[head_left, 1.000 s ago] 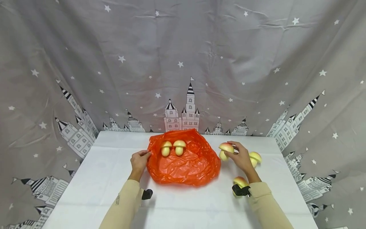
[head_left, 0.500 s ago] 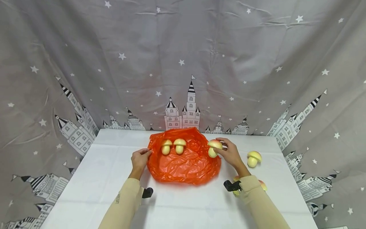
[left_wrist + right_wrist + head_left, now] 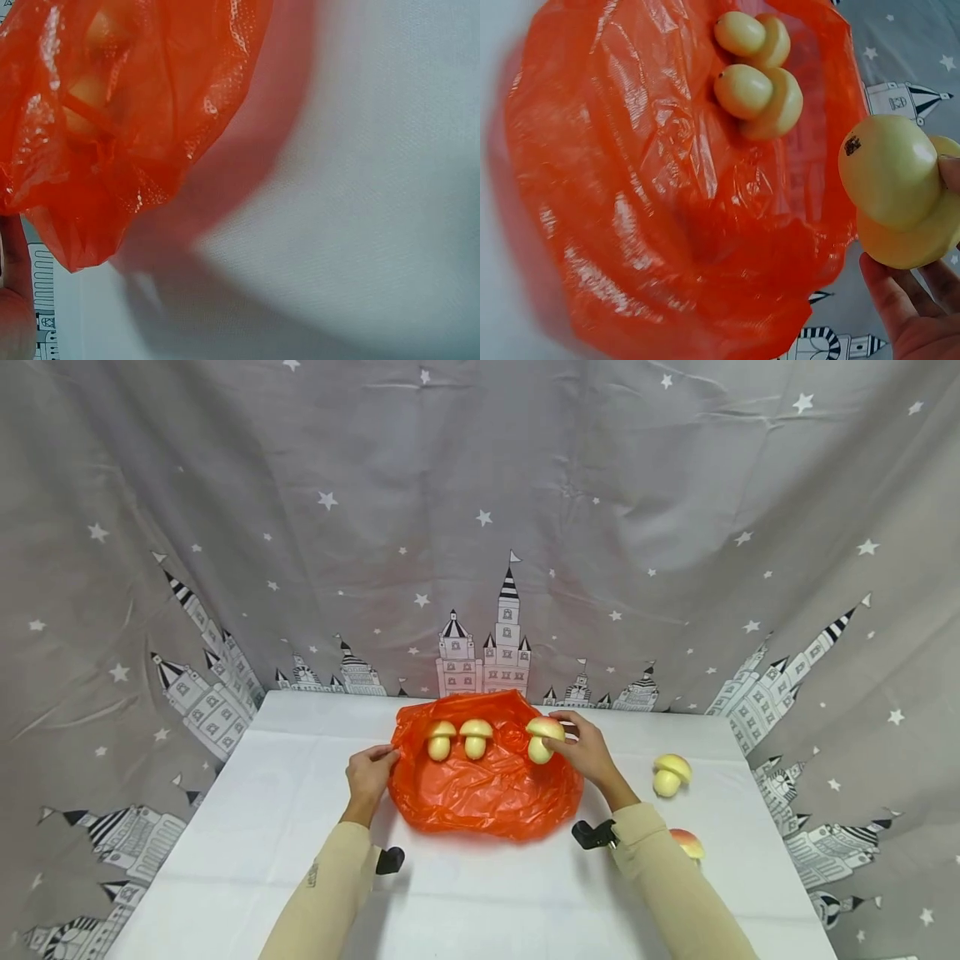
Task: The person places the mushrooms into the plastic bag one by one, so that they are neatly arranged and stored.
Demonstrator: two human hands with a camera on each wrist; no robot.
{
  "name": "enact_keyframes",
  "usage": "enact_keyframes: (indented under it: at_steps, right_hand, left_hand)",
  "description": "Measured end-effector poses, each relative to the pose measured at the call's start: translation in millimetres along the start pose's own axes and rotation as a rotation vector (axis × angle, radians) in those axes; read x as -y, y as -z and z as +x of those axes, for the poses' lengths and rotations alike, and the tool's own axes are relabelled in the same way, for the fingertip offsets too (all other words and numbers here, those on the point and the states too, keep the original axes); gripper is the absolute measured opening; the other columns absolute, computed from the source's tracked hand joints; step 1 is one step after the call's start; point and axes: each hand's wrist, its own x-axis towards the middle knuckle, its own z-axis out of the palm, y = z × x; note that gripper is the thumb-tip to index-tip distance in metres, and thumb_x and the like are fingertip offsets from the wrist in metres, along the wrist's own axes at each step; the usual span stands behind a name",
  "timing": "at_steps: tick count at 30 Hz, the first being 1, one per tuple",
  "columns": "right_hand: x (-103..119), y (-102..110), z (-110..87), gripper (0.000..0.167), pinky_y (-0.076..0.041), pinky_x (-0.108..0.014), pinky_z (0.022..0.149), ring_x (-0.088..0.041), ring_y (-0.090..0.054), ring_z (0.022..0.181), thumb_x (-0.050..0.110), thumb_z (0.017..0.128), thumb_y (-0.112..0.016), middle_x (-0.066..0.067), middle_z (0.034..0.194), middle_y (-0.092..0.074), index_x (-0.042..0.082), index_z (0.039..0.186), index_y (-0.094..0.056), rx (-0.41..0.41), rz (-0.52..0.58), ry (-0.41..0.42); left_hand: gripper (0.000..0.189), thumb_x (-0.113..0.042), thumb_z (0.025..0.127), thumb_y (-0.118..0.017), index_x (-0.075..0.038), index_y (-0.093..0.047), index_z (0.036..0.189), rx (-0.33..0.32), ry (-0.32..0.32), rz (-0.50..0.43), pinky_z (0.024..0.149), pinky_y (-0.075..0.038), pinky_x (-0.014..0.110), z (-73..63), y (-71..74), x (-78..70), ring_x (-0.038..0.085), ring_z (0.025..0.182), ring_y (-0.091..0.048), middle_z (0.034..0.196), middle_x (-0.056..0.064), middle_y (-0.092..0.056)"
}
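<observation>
A crumpled red plastic bag lies with its mouth spread open on the table. At its left edge, my left hand pinches the plastic between thumb and fingers. Two yellow toy mushrooms rest side by side inside, toward the back. My right hand grips a third toy mushroom, its yellow cap tinged red, over the bag's right side. In the right wrist view that mushroom shows its stem end toward the camera, with a small dark mark. The left wrist view has the bag's outer wall with pale shapes showing through.
To the right on the white table lies another toy mushroom. A red-tinged mushroom cap peeks out beside the right sleeve, partly hidden by it. Behind the table hangs a grey curtain with stars and castles.
The right hand has carried its mushroom leftward, from beside the bag to over its right side. The left hand keeps its hold on the bag's edge.
</observation>
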Motion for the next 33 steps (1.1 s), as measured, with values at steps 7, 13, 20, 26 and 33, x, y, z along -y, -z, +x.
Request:
enact_keyframes:
  at_steps: [7, 13, 20, 26, 33]
  right_hand:
    - [-1, -10, 12.2, 0.045, -0.048, -0.049, 0.097, -0.038, -0.054, 0.117, 0.009, 0.084, -0.072, -0.019, 0.128, -0.056, 0.001, 0.127, -0.057, 0.034, -0.014, 0.043]
    - [-2, -22, 18.0, 0.046, -0.051, -0.045, 0.093, -0.036, -0.058, 0.110, 0.008, 0.085, -0.070, -0.019, 0.126, -0.058, 0.001, 0.129, -0.056, 0.050, -0.039, 0.023]
    - [-4, -35, 26.7, 0.044, -0.049, -0.045, 0.096, -0.035, -0.057, 0.114, 0.005, 0.087, -0.068, -0.018, 0.129, -0.056, 0.002, 0.128, -0.055, 0.071, -0.060, 0.009]
    - [-6, -40, 30.7, 0.044, -0.051, -0.045, 0.094, -0.035, -0.057, 0.114, 0.002, 0.086, -0.068, -0.019, 0.129, -0.055, 0.001, 0.128, -0.056, 0.069, -0.060, 0.001]
    - [-6, -44, 36.2, 0.044, -0.052, -0.043, 0.092, -0.035, -0.059, 0.111, -0.001, 0.085, -0.069, -0.020, 0.128, -0.057, 0.000, 0.128, -0.058, 0.064, -0.108, 0.031]
  left_hand:
    - [0.031, -0.015, 0.096, -0.059, 0.002, -0.063, 0.121, 0.004, 0.017, -0.015, 0.096, -0.050, 0.041, 0.4, 0.0, -0.7, 0.033, 0.107, -0.060, 0.120, 0.024, -0.061]
    - [0.030, -0.014, 0.095, -0.060, 0.003, -0.064, 0.120, -0.007, -0.001, -0.008, 0.096, -0.050, 0.041, 1.0, -0.4, 0.1, 0.033, 0.106, -0.060, 0.119, 0.024, -0.062]
    - [0.031, -0.015, 0.095, -0.060, 0.003, -0.064, 0.120, -0.005, 0.005, -0.014, 0.096, -0.050, 0.041, 1.2, -1.1, 2.1, 0.033, 0.106, -0.060, 0.120, 0.024, -0.062]
    - [0.030, -0.015, 0.095, -0.060, 0.002, -0.064, 0.120, -0.007, 0.007, -0.008, 0.096, -0.050, 0.041, 0.2, -1.0, 3.3, 0.033, 0.107, -0.060, 0.120, 0.024, -0.062]
    - [0.030, -0.015, 0.096, -0.060, 0.002, -0.064, 0.120, -0.003, 0.007, -0.008, 0.096, -0.050, 0.041, 0.8, -1.7, 0.5, 0.033, 0.107, -0.059, 0.120, 0.024, -0.061]
